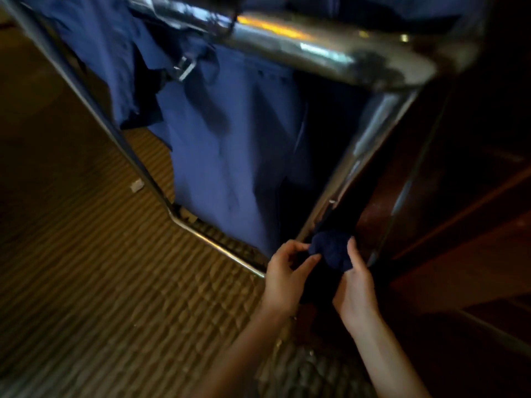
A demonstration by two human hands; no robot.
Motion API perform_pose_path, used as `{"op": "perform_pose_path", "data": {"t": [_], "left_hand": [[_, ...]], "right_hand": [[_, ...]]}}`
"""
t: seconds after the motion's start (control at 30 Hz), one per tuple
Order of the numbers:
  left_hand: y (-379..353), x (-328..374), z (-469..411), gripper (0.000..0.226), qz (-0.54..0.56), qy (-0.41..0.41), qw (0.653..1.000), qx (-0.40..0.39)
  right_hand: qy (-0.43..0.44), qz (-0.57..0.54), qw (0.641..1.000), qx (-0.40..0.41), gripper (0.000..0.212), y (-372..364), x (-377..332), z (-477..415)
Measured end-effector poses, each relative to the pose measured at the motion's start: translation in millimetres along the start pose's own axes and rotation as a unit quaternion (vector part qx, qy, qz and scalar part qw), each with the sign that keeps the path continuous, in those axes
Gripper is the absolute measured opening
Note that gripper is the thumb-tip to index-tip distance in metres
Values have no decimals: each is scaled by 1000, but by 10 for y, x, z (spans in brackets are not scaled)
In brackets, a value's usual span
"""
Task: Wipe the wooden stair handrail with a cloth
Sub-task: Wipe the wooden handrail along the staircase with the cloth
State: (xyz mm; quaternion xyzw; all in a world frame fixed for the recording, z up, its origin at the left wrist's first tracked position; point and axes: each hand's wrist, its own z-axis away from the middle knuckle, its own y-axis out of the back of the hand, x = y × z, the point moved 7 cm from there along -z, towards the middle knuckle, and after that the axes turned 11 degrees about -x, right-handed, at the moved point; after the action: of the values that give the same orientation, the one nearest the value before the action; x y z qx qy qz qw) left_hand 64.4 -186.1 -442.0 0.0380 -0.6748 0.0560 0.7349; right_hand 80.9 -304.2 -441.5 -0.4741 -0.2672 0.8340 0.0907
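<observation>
A dark blue cloth [330, 249] is bunched up low in the head view, near the bottom corner of a shiny metal cart frame [353, 156]. My left hand [283, 275] pinches the cloth's left edge between thumb and fingers. My right hand [356, 285] grips its right side, with more dark cloth hanging down between both hands. No wooden handrail can be made out; the right side of the view is very dark.
A large blue fabric bag [230, 145] hangs inside the metal frame, whose thick chrome top bar [301, 44] runs across the upper view. Ribbed brown carpet [86, 268] covers the floor on the left. Dark reddish wood surfaces [459, 239] lie to the right.
</observation>
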Motion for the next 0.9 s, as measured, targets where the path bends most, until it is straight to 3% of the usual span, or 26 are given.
{"op": "perform_pose_path", "data": {"t": [0.17, 0.3, 0.4, 0.53, 0.63, 0.73, 0.9], "left_hand": [[152, 613, 355, 29, -3, 49, 998, 36], [569, 1192, 686, 13, 10, 77, 993, 88], [939, 1836, 906, 11, -13, 71, 991, 117], [1268, 2773, 1125, 13, -37, 66, 993, 92], [1363, 3470, 1189, 11, -61, 62, 994, 66], [1364, 4058, 1199, 13, -74, 65, 995, 33], [1327, 4658, 1137, 16, -131, 30, 991, 22]], "right_hand": [[-77, -93, 992, 20, 64, -322, -90, 480], [-122, 116, 986, 2, 34, -728, -364, 720], [-189, 186, 962, -59, 33, -1257, -627, 986], [-141, 223, 959, -106, 28, -1969, -1227, 1326], [-117, 243, 951, -153, 37, -2396, -1745, 1647], [-97, 294, 933, -185, 16, -2659, -2285, 1914], [-11, 385, 893, -232, 28, -2969, -3044, 2166]]}}
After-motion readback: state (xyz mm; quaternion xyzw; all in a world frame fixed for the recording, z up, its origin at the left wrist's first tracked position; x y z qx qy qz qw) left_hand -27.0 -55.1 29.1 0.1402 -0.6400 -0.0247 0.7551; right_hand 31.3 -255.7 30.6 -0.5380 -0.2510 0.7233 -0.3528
